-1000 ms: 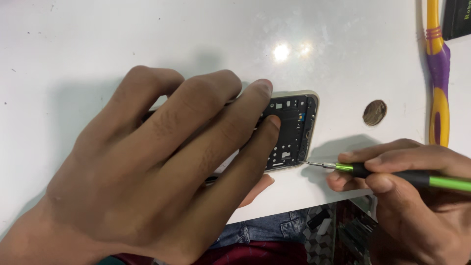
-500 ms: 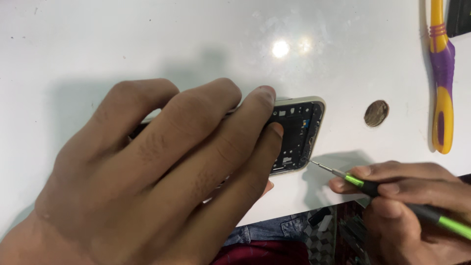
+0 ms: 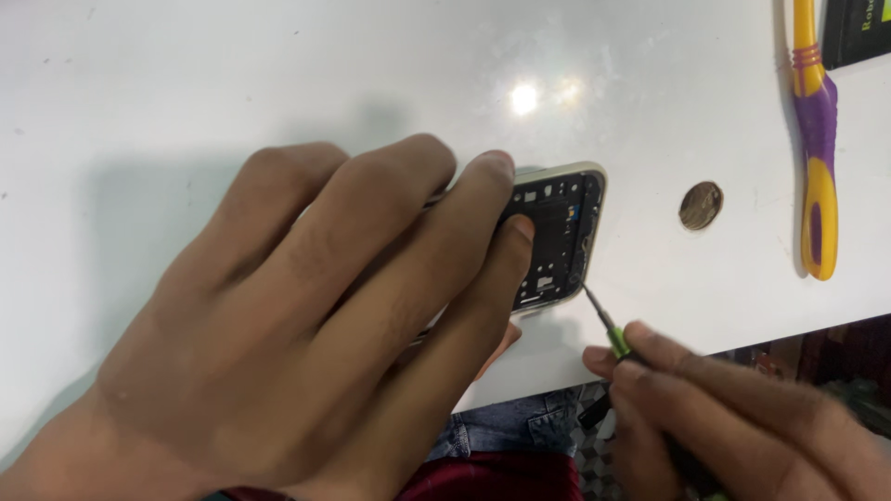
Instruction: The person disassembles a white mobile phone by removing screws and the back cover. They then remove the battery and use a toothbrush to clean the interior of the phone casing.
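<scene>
Glossy white tabletop (image 3: pixel 278 83). The opened phone (image 3: pixel 557 232) has black insides with a pale silvery frame. Screwdriver (image 3: pixel 608 334) is black-tipped with a lime green collar. Toothbrush (image 3: pixel 817 148) is yellow and purple, and the coin (image 3: pixel 701 205) looks brownish, maybe copper.

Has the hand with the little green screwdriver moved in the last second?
Yes. The right hand has dropped toward the table edge, farther below the coin, swinging the screwdriver tip up to the phone corner.
</scene>
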